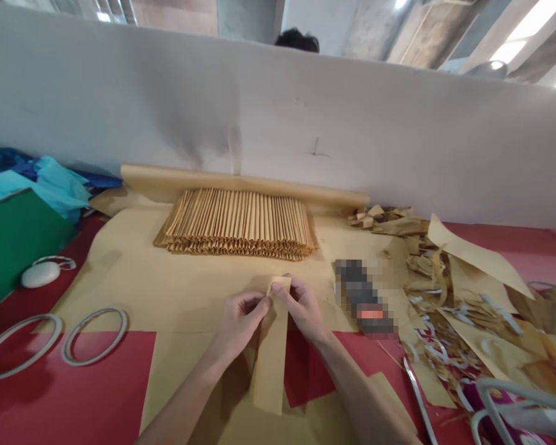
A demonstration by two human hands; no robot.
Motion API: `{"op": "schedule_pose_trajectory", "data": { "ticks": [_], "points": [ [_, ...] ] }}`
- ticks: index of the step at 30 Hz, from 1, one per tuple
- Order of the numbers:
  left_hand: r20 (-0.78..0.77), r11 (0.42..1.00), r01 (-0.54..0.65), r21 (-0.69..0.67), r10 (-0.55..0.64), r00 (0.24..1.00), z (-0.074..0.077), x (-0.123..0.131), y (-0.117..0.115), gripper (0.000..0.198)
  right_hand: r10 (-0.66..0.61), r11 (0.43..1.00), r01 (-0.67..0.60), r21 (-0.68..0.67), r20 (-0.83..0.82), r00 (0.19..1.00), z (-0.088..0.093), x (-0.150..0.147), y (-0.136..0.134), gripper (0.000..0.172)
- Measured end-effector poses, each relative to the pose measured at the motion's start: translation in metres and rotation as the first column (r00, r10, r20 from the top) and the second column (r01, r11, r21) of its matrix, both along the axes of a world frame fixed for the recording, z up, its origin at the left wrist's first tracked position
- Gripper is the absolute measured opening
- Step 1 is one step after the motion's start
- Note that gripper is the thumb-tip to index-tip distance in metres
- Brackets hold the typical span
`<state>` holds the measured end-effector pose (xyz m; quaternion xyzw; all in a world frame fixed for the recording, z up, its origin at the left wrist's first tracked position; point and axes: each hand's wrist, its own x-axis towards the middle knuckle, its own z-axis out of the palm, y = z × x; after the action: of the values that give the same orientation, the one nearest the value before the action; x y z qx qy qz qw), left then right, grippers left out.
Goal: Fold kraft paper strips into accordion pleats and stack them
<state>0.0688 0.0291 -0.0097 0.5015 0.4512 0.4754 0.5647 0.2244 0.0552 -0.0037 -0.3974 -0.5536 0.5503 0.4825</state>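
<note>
Kraft-paper strip (271,352), long and matte, is pinched at its folded top by left hand (241,318) and right hand (303,309); pleated paper stack (236,224) lies beyond.

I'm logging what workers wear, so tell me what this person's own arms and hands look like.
Both arms are bare to the frame edge: no sleeves or gloves show. The left hand and right hand carry no visible rings, watch or bands. Fingers are slim, nails short and unpainted as far as can be seen.
</note>
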Motion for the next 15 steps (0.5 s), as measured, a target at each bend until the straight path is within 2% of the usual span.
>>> {"op": "schedule_pose_trajectory", "data": {
  "ticks": [6,15],
  "points": [
    [-0.013,0.999,-0.039,0.023,0.04,0.999,0.0038,-0.001,0.001,0.033,0.012,1.0,-0.012,0.0,0.009,1.0,-0.0012,-0.0017,0.0006,0.037],
    [-0.039,0.999,-0.012,0.042,0.014,0.999,0.0018,-0.0038,0.0013,0.031,0.04,0.999,-0.041,0.005,0.05,0.998,0.0042,-0.0013,0.0001,0.034]
  ]
}}
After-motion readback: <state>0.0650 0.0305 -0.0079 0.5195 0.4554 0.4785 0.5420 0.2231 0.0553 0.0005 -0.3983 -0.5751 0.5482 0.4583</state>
